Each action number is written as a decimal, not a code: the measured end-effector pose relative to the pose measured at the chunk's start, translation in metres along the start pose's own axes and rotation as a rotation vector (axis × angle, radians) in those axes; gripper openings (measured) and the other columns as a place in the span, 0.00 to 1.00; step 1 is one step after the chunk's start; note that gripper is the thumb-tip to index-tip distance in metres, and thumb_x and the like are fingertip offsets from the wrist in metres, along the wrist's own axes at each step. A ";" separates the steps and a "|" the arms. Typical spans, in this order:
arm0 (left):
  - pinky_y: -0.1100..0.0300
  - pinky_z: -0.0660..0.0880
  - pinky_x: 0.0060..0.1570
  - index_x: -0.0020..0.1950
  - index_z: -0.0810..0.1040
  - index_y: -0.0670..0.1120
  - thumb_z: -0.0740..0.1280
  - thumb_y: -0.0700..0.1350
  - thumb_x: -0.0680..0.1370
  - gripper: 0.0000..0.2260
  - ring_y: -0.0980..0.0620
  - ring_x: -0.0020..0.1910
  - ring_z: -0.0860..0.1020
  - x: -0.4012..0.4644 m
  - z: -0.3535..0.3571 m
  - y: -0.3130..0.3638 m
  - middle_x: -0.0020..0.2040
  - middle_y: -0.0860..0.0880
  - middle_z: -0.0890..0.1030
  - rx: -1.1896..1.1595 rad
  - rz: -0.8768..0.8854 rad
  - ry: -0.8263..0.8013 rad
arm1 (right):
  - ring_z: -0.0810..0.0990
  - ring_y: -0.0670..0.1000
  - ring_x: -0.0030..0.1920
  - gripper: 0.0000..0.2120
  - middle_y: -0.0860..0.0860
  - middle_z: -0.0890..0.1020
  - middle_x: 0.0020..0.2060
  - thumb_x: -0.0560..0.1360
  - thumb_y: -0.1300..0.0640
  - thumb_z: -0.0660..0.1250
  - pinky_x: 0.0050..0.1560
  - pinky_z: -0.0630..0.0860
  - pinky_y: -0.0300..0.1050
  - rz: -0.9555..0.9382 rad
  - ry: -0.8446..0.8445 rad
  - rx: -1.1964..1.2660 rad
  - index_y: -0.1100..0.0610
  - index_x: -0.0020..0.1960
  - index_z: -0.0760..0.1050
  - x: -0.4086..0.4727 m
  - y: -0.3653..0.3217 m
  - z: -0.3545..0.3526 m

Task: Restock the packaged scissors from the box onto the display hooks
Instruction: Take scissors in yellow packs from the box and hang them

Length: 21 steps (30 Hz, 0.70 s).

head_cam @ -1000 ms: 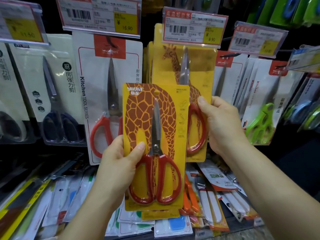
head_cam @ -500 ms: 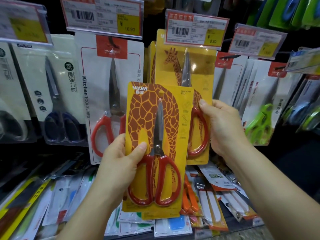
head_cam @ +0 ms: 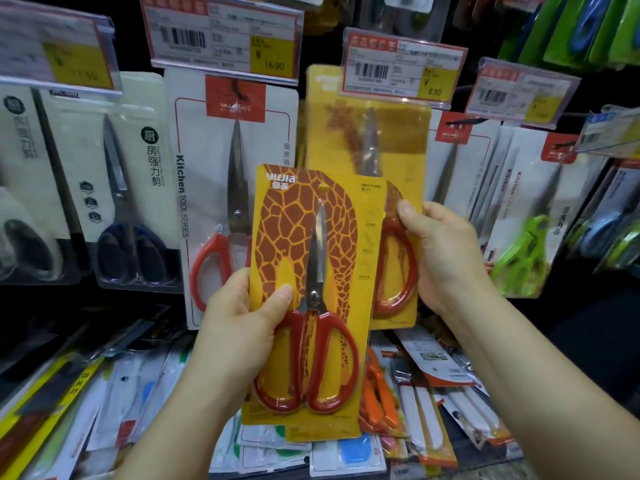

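Flat glossy giraffe-print scissors card (head_cam: 311, 292)

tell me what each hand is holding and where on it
The left hand grips a giraffe-print scissors pack by its left edge, thumb on the front. The right hand holds the hanging giraffe pack by its lower right edge.

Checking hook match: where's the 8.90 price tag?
Head view, upper right of centre: the 8.90 price tag sits above the hanging giraffe scissors pack, right of the 16.90 tag.
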<state>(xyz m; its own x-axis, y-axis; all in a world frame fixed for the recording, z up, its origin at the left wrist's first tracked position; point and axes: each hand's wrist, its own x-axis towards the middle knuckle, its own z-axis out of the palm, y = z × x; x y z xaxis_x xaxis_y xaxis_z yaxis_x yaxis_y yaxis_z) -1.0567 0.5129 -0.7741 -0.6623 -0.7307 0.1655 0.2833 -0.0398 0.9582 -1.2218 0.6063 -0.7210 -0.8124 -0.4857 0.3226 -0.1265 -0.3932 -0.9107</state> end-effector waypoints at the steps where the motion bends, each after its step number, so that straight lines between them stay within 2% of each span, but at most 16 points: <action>1: 0.58 0.80 0.31 0.50 0.77 0.47 0.64 0.39 0.77 0.05 0.51 0.34 0.83 0.000 -0.001 0.001 0.36 0.48 0.85 -0.004 -0.004 -0.008 | 0.84 0.51 0.35 0.06 0.53 0.84 0.33 0.77 0.60 0.63 0.38 0.82 0.48 0.009 0.009 0.033 0.58 0.43 0.76 -0.001 0.002 -0.005; 3: 0.60 0.79 0.31 0.51 0.77 0.46 0.64 0.39 0.77 0.05 0.51 0.34 0.83 -0.001 -0.002 0.001 0.37 0.48 0.85 -0.006 0.002 -0.016 | 0.84 0.49 0.35 0.07 0.51 0.85 0.33 0.78 0.59 0.62 0.37 0.81 0.45 0.014 0.034 0.049 0.57 0.44 0.76 -0.004 0.006 -0.016; 11: 0.58 0.79 0.33 0.50 0.76 0.47 0.65 0.40 0.77 0.04 0.52 0.35 0.83 0.002 0.016 0.002 0.37 0.49 0.83 0.005 0.050 0.042 | 0.83 0.50 0.33 0.07 0.51 0.84 0.32 0.78 0.57 0.62 0.36 0.80 0.48 0.035 0.156 -0.130 0.55 0.43 0.77 -0.026 0.022 -0.051; 15: 0.52 0.80 0.38 0.49 0.73 0.47 0.66 0.39 0.76 0.05 0.51 0.34 0.81 0.003 0.036 0.002 0.36 0.51 0.81 -0.012 0.059 0.067 | 0.80 0.47 0.29 0.07 0.49 0.82 0.28 0.77 0.57 0.63 0.30 0.78 0.43 0.022 0.188 -0.208 0.54 0.42 0.76 -0.042 0.032 -0.075; 19: 0.51 0.81 0.38 0.47 0.74 0.47 0.66 0.40 0.77 0.02 0.50 0.36 0.82 0.012 0.053 0.014 0.37 0.49 0.82 0.028 0.073 0.049 | 0.83 0.55 0.37 0.07 0.54 0.85 0.35 0.77 0.57 0.63 0.41 0.80 0.53 0.064 0.188 -0.226 0.55 0.44 0.78 -0.054 0.034 -0.090; 21: 0.53 0.82 0.37 0.47 0.74 0.48 0.66 0.42 0.77 0.02 0.51 0.35 0.83 0.022 0.060 0.027 0.38 0.48 0.82 0.061 0.109 0.050 | 0.83 0.54 0.36 0.07 0.54 0.85 0.34 0.77 0.57 0.63 0.42 0.79 0.53 0.094 0.209 -0.206 0.55 0.44 0.79 -0.058 0.036 -0.096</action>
<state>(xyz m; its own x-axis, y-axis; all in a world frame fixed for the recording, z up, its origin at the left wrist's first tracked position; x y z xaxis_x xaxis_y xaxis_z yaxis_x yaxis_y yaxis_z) -1.1052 0.5369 -0.7310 -0.5942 -0.7615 0.2591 0.3081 0.0821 0.9478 -1.2337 0.6953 -0.7970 -0.9230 -0.3326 0.1937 -0.1406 -0.1771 -0.9741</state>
